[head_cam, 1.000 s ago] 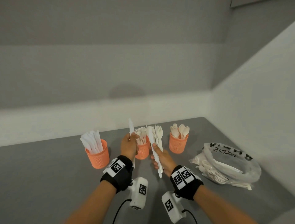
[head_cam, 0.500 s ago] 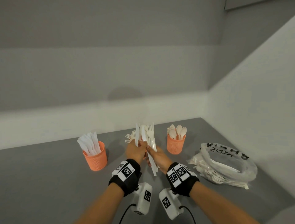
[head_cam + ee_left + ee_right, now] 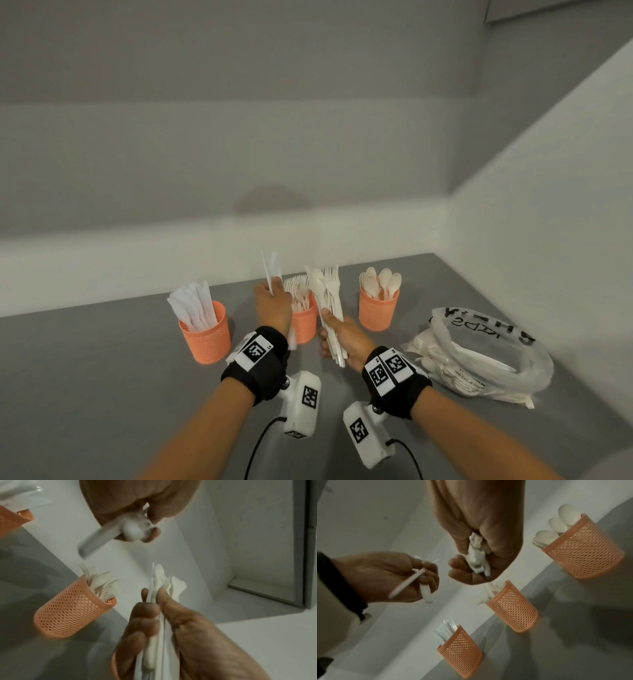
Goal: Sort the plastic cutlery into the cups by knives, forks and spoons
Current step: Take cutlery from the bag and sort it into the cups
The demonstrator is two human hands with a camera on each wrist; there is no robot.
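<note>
Sorting knives out of a mixed bundle

My left hand [image 3: 272,305] pinches two knives [image 3: 270,272]; my right hand [image 3: 342,337] clamps the mixed bundle [image 3: 327,301]. Knife cup [image 3: 205,334] at nine o'clock: pinched loosely, they might slip.

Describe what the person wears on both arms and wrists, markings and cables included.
Forearms are bare, no sleeves. The left hand and the right hand each have a black wrist strap bearing white tags with black square codes. A white, code-marked camera box hangs under each wrist, trailing a black cable.

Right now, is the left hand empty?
No, the left hand grips two white knives held upright near the fork cup.
</note>
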